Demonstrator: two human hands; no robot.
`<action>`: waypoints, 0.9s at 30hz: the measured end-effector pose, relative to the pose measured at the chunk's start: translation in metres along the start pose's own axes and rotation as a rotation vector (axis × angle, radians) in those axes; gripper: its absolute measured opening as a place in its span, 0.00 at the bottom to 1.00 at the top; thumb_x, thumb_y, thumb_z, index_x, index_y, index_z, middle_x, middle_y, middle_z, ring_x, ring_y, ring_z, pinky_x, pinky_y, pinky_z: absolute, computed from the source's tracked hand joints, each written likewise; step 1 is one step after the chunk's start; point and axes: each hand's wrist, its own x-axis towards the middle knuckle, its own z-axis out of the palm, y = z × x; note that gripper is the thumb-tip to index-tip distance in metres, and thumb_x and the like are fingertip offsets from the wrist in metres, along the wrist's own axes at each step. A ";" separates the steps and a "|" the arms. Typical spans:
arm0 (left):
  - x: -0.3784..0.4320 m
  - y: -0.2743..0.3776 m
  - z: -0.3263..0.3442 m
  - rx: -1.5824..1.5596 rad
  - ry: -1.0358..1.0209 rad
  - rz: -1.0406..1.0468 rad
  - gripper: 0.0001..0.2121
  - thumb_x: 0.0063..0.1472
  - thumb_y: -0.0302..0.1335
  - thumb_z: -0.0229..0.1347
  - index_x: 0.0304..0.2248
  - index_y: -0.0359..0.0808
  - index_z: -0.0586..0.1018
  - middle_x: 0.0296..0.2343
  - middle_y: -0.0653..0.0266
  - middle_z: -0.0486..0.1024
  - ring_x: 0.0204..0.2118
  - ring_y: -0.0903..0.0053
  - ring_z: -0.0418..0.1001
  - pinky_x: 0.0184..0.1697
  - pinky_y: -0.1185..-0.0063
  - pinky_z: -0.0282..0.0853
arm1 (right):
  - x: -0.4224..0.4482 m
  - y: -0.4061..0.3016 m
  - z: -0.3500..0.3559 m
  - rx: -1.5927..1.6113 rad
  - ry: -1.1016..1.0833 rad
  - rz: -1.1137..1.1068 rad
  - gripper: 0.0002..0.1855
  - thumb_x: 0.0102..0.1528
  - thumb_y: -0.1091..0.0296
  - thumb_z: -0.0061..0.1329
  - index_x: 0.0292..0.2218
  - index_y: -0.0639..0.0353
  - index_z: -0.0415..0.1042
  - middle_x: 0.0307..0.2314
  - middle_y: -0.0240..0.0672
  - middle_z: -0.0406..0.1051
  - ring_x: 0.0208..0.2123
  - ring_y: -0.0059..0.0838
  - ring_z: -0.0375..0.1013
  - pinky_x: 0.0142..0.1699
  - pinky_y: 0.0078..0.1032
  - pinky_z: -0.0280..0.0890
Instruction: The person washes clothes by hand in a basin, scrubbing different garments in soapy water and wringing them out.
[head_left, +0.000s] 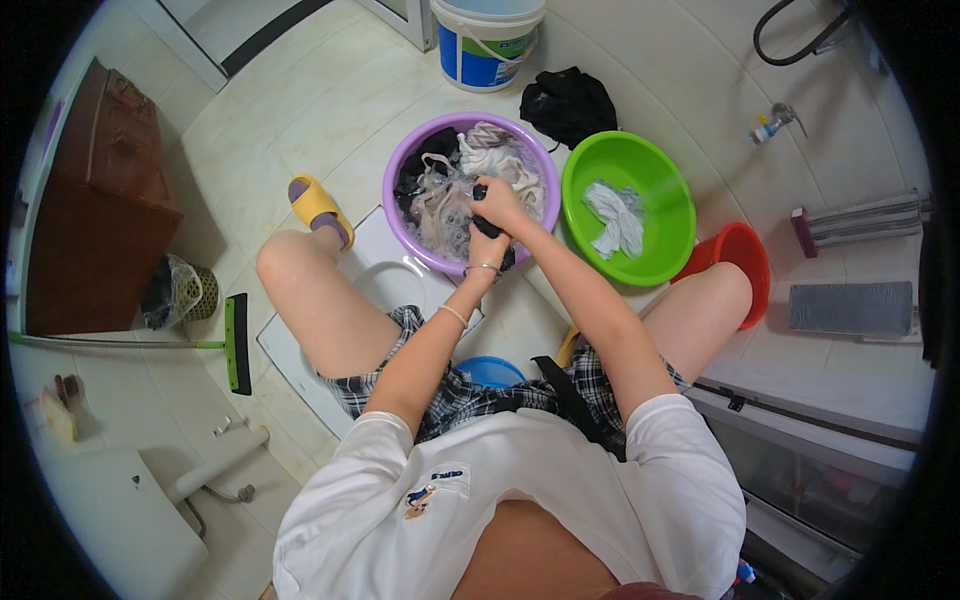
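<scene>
Both hands are over the near right part of a purple plastic basin (389, 217) that holds sudsy water and wet laundry. My left hand (487, 246) grips a dark wet cloth (487, 227), whose lower end shows below the fingers near the rim. My right hand (498, 202) closes on the upper part of the same cloth, just above the left. White and striped garments (495, 154) lie at the basin's back, black cloth (439, 146) at its back left, and pale straps amid the suds. Touching or nearly touching on the right, a green basin (679, 217) holds a twisted pale cloth (616, 217).
A black cloth heap (570, 105) and a white-and-blue bucket (487, 56) stand behind the basins. A red bucket (757, 274) is beside my right knee, a blue container (491, 370) between my thighs. A floor squeegee (238, 343) and wastebasket (201, 292) are at left.
</scene>
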 end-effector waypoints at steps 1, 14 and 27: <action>0.003 -0.005 0.001 -0.045 -0.057 0.082 0.21 0.41 0.29 0.56 0.35 0.28 0.64 0.24 0.57 0.69 0.28 0.70 0.70 0.29 0.79 0.65 | -0.003 0.004 0.004 0.001 0.089 0.011 0.18 0.32 0.66 0.49 0.28 0.64 0.69 0.23 0.47 0.68 0.27 0.41 0.68 0.33 0.27 0.62; 0.020 -0.017 0.001 0.240 -0.402 -0.040 0.25 0.46 0.40 0.53 0.39 0.28 0.66 0.30 0.54 0.69 0.31 0.70 0.68 0.32 0.80 0.64 | 0.009 0.067 -0.164 -0.675 0.080 0.239 0.15 0.34 0.64 0.49 0.27 0.61 0.69 0.25 0.45 0.68 0.30 0.42 0.68 0.35 0.32 0.63; 0.053 -0.032 -0.039 0.515 0.170 0.092 0.24 0.39 0.16 0.47 0.41 0.27 0.58 0.41 0.42 0.55 0.43 0.54 0.58 0.45 0.73 0.56 | 0.008 0.161 -0.015 -0.303 -0.453 0.115 0.18 0.34 0.77 0.44 0.32 0.64 0.66 0.29 0.47 0.67 0.34 0.41 0.67 0.39 0.30 0.61</action>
